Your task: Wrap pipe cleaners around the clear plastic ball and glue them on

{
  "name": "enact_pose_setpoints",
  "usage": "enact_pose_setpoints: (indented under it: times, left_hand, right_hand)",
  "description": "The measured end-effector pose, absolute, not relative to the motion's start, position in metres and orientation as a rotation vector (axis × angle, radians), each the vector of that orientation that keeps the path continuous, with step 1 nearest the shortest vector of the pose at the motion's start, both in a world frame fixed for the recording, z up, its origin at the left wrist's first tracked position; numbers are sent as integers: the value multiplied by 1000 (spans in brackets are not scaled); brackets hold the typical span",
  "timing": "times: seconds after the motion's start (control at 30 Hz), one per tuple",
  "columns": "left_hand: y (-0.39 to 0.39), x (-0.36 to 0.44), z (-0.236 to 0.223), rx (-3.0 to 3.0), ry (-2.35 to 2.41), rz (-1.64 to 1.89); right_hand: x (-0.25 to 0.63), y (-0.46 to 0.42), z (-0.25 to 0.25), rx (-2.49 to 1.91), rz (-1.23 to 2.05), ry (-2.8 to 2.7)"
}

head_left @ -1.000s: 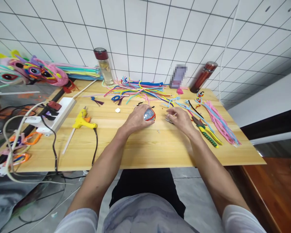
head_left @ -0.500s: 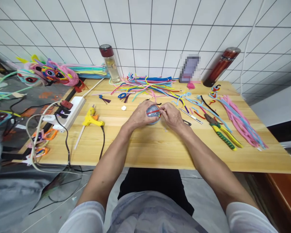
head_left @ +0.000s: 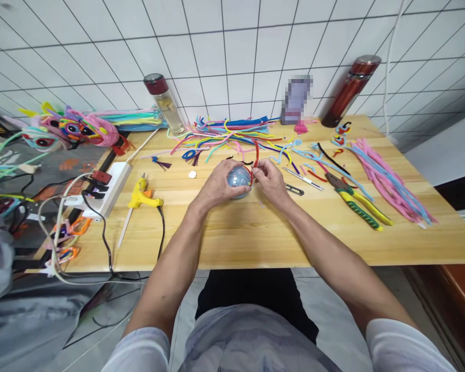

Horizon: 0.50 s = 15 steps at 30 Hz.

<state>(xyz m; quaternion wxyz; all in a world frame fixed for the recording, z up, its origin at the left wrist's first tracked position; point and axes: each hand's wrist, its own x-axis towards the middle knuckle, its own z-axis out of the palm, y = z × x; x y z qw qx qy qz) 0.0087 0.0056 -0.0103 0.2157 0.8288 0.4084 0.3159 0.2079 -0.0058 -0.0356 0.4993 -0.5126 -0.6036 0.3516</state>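
My left hand (head_left: pixel 216 187) is wrapped around a clear, bluish ball (head_left: pixel 238 181) low over the table, thumb along its near side. Against the ball's right side, my right hand (head_left: pixel 270 178) pinches a red pipe cleaner (head_left: pixel 256 153), whose free end sticks up above the fingers. Part of the red strand runs along the ball's right edge. The fingertips of my right hand partly hide where strand and ball meet. Just right of that hand lie a black-handled tool (head_left: pixel 294 190) and a slim silver pen-like tool (head_left: pixel 304 179).
Pliers (head_left: pixel 354 204) and a pink and blue pipe-cleaner bundle (head_left: pixel 391 181) lie to the right. Loose pipe cleaners (head_left: pixel 232 135) spread along the back. On the left are a yellow glue gun (head_left: pixel 145 196) and a corded power strip (head_left: pixel 112 188). A glass bottle (head_left: pixel 166 106) and red flask (head_left: pixel 351 93) stand behind.
The red pipe cleaner lay across the ball's front; now it stands upward at the ball's right side. My right hand has turned with it, and more of the ball shows.
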Motion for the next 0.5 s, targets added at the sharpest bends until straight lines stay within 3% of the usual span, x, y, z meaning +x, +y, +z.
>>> enact_pose_setpoints:
  times: [0.2, 0.5]
  left_hand:
    - [3, 13, -10, 2268, 1182, 910]
    - [-7, 7, 5, 2157, 1235, 826]
  right_hand:
    - [203, -3, -41, -1193, 978, -1304]
    - [202, -11, -38, -1169, 879, -1471]
